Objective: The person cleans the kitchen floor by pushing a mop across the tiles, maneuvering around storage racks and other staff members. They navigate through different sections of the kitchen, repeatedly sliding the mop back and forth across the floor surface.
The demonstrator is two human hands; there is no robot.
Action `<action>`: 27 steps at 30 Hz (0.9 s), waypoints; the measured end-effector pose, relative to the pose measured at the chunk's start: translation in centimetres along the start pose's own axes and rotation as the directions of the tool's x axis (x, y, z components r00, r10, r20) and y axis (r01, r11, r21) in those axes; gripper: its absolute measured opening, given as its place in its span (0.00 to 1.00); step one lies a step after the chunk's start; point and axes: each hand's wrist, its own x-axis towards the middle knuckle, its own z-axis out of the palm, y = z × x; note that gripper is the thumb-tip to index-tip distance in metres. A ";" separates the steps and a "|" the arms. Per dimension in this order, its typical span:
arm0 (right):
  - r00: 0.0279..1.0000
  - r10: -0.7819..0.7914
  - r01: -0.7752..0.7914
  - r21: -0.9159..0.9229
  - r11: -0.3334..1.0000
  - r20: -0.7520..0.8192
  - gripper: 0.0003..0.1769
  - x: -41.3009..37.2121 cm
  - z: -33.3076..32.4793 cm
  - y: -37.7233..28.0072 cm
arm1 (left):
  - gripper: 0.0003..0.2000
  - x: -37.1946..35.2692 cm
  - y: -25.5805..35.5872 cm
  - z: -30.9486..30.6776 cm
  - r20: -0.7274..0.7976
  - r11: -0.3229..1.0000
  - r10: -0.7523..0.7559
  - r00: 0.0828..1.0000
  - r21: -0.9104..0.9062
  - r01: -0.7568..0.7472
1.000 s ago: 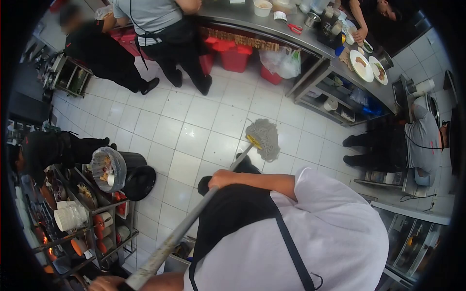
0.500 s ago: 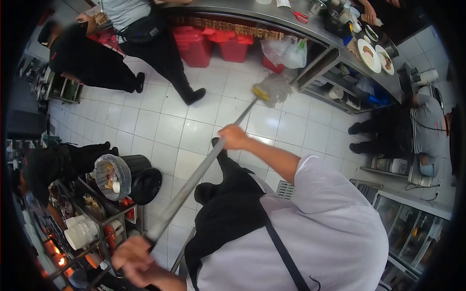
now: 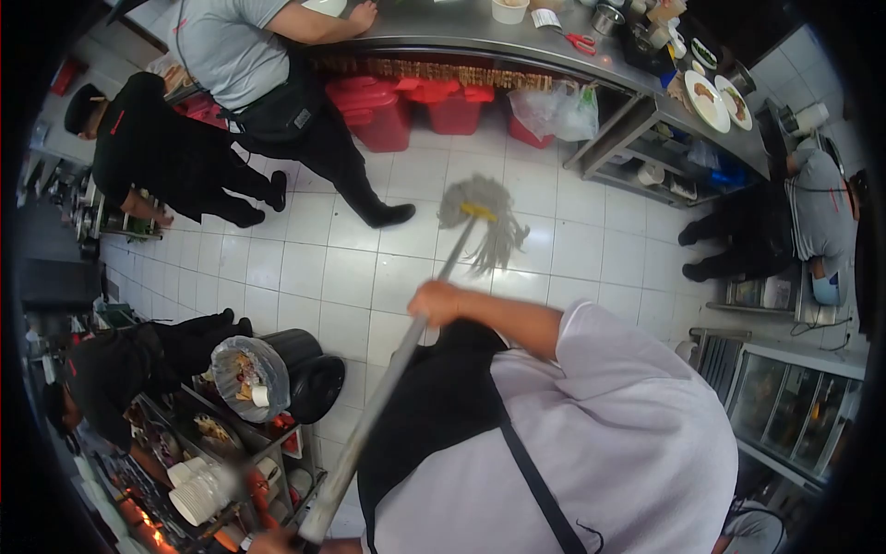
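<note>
A mop (image 3: 482, 214) with grey strings and a yellow clamp lies spread on the white floor tiles. Its long grey handle (image 3: 374, 411) runs diagonally down to the lower left. My right hand (image 3: 436, 303) is closed around the middle of the handle, in front of my black apron. Down at the bottom edge, my left hand (image 3: 269, 542) grips the handle near its end, and the frame cuts off part of it.
A person's black shoe (image 3: 389, 215) stands just left of the mop strings. Red bins (image 3: 369, 115) sit under the steel counter (image 3: 415, 32). A lined trash bin (image 3: 247, 369) is at left, beside a cook at a stove. Another person stands at right.
The mop head has swept left and closer to me, its strings fanning out. My left hand has dropped toward the bottom edge. The nearby person's foot has shifted right in view.
</note>
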 end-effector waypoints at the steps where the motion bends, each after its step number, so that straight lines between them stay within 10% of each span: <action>1: 0.998 0.055 -0.056 -0.019 0.998 -0.010 0.13 1.0 -1.0 3.0 | 0.15 -1.0 -1.8 -1.3 0.009 0.995 -0.072 0.997 0.071 0.071; 7: 0.908 0.303 -0.364 -0.185 0.913 -0.291 0.09 4.9 -8.0 12.9 | 0.15 -1.5 -13.3 -4.0 -0.048 0.865 -0.368 0.928 0.349 0.361; 12: 0.755 0.362 -0.444 -0.021 0.896 -0.547 0.08 8.0 -5.4 6.8 | 0.15 7.4 -12.3 -8.6 -0.218 0.899 -0.276 0.936 0.287 0.332; 13: 0.727 0.388 -0.453 0.030 0.891 -0.566 0.08 8.9 -4.1 4.7 | 0.11 10.1 -10.2 -12.7 -0.045 0.921 -0.342 0.939 0.183 0.344; 14: 0.712 0.386 -0.437 0.061 0.898 -0.587 0.08 9.5 -2.7 2.2 | 0.20 13.1 -10.4 -9.9 -0.110 0.829 -0.123 0.986 0.534 0.163; 16: 0.707 0.409 -0.397 0.154 0.905 -0.577 0.07 10.0 -1.6 -3.5 | 0.20 18.0 -7.8 -14.1 0.093 0.951 -0.310 0.946 0.018 0.310; 20: 0.770 0.494 -0.382 0.330 0.863 -0.403 0.06 9.2 2.0 -9.5 | 0.20 22.3 -9.7 -17.0 0.460 0.911 -0.254 0.851 -0.183 0.371; 27: 0.318 0.663 -0.699 0.305 0.646 -0.678 0.04 3.8 10.7 -3.3 | 0.11 15.1 -22.7 -25.2 0.456 0.647 -0.428 0.780 -0.448 0.617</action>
